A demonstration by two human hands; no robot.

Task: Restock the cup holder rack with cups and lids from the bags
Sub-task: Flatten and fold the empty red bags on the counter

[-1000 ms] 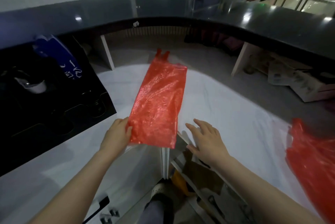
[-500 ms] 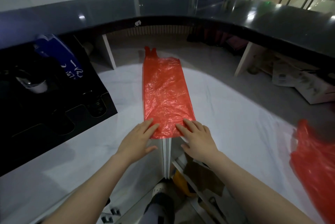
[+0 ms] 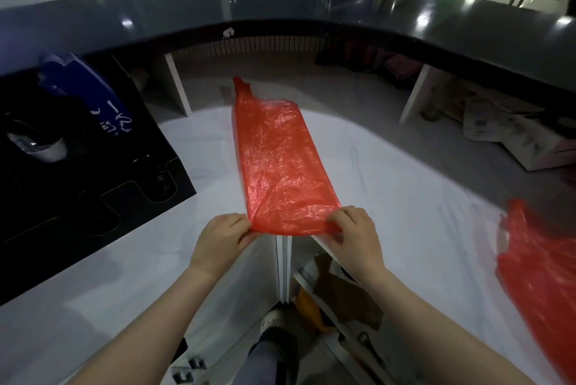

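A flat, empty red plastic bag point(image 3: 277, 163) lies lengthwise on the white counter point(image 3: 389, 185), its handles pointing away from me. My left hand point(image 3: 223, 236) pinches the bag's near left corner. My right hand point(image 3: 355, 233) pinches the near right corner. The near edge is lifted slightly off the counter between the two hands. The black cup holder rack point(image 3: 93, 172) stands at the left, with a stack of dark lids point(image 3: 160, 177) in one of its slots. A second red bag point(image 3: 545, 272) lies at the right edge of the counter.
A blue bag point(image 3: 90, 94) and a white cup point(image 3: 40, 147) sit on the rack at the left. A raised dark bar top point(image 3: 311, 7) curves around the back. Below the counter's front edge are open shelves point(image 3: 336, 285) and my shoe point(image 3: 274, 319).
My hands went from resting flat on the bag's near end to pinching its two near corners. Before that, the left hand swung the bag round until it lay straight.
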